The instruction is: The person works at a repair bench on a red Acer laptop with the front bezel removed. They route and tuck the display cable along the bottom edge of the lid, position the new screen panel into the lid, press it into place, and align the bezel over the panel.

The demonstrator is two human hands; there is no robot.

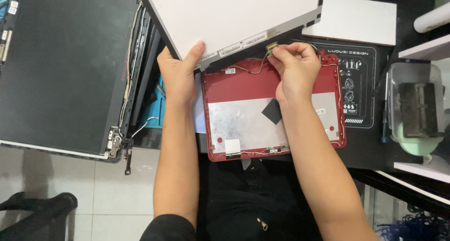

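Left hand (pixel 177 74): mine, gripping the near left edge of the white display panel (pixel 234 14); thumb laid up on its face, other fingers hidden behind it.
Right hand (pixel 294 67): mine, fingertips pinched shut on the small gold-coloured cable connector (pixel 271 46) at the near edge of the panel.
White display panel: tilted, far centre of the scene, its near edge hanging just over the far rim of the red lid shell (pixel 274 112). A strip of labels runs along that edge.
Cable connector: between my right thumb and forefinger, touching the panel's lower edge. A thin cable (pixel 255 70) runs from it down and left onto the red shell.
Red lid shell: lies flat, inside up, centre of the scene between my forearms. Silver foil sheet across its middle, a black square patch on the foil near my right wrist, thin wires routed around its rim.
Second laptop lid (pixel 65 67): dark, to the left, bare hinge (pixel 115 145) and loose wires at its near right corner.
Black work mat (pixel 361 88): under the red shell, white diagrams showing to the right.
White block (pixel 354 18): far right, beside the panel.
Clear plastic container (pixel 415 107): far right edge, dark object inside; I cannot tell what it is.
Screwdriver (pixel 385 114): dark, just left of the container, lying near to far.
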